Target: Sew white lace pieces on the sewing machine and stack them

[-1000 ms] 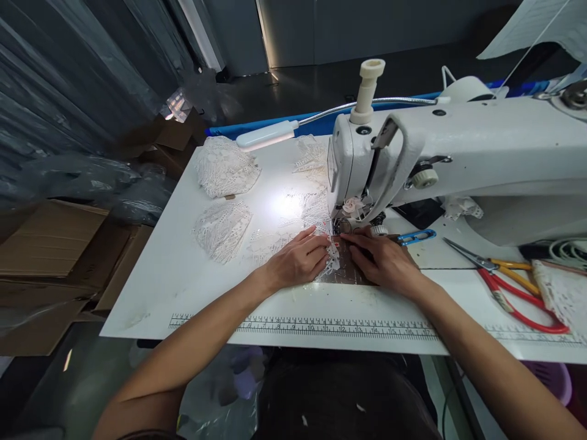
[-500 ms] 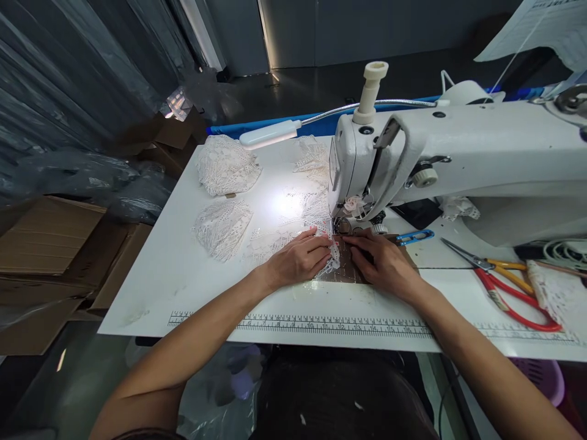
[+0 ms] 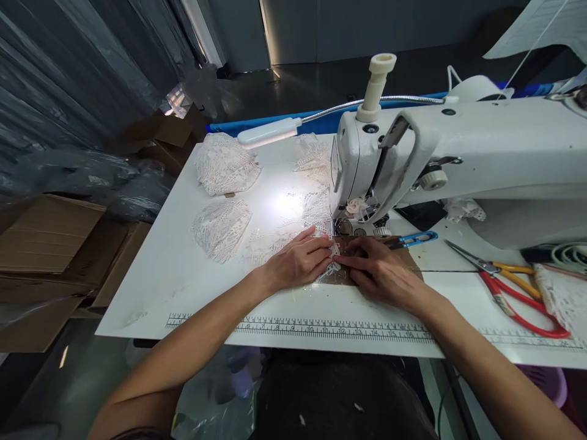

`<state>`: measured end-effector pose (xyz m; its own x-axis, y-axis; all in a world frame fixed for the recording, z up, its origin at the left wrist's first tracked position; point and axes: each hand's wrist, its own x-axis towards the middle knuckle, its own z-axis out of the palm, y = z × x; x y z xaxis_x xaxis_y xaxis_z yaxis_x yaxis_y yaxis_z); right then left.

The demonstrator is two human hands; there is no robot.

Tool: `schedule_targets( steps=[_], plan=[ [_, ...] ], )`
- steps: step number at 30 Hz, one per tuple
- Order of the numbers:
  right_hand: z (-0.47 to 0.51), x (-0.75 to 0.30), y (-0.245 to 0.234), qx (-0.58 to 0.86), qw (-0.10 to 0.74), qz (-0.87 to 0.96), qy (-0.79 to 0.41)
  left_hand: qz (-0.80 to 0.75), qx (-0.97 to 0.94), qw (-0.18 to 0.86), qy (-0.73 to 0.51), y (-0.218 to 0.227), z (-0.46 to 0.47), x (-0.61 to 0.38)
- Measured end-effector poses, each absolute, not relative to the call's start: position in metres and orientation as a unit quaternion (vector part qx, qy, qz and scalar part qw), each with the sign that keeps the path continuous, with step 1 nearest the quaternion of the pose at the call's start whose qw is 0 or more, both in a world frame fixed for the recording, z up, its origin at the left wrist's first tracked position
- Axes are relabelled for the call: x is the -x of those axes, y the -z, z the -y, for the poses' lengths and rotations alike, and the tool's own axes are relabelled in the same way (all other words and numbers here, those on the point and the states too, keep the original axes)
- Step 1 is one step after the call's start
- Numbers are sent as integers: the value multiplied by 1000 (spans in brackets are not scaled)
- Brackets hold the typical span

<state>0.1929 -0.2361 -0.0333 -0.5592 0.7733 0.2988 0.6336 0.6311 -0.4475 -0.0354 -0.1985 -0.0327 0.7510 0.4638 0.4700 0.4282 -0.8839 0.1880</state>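
White lace (image 3: 334, 263) lies beside the needle of a white sewing machine (image 3: 389, 159), partly hidden under my fingers. My left hand (image 3: 302, 260) rests flat on the lace, fingers stretched toward the presser foot (image 3: 336, 227). From the other side, my right hand (image 3: 383, 266) reaches over the brown machine plate (image 3: 343, 277), its index finger extended to the lace edge and the other fingers loosely bent. Gathered lace (image 3: 316, 208) continues behind the left hand. Blue thread snips (image 3: 418, 238) lie just beyond the right hand.
Bunched lace pieces (image 3: 224, 165) and a lace fan (image 3: 222, 229) lie on the left of the white table (image 3: 156, 293). A lamp (image 3: 268, 133) hangs above. Red-handled scissors (image 3: 523, 305) and folded lace (image 3: 562, 299) are at the right. Cardboard boxes (image 3: 50, 238) stand left.
My right hand's index finger has moved left and toward me, from the plate near the foot onto the lace edge. The left hand stays nearly in place. The view has shifted slightly.
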Motion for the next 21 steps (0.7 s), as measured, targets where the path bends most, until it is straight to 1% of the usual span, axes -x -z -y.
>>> schedule_targets(
  steps=[5,11,21],
  plan=[
    [235,-194,33,404,248,864,-167,-252,-936,3,-245,25,192,39],
    [234,-195,35,402,267,857,-181,-245,-946,-10,-214,28,192,41],
    [235,-191,34,394,280,864,-142,-269,-949,-28,-160,24,195,40]
  ],
)
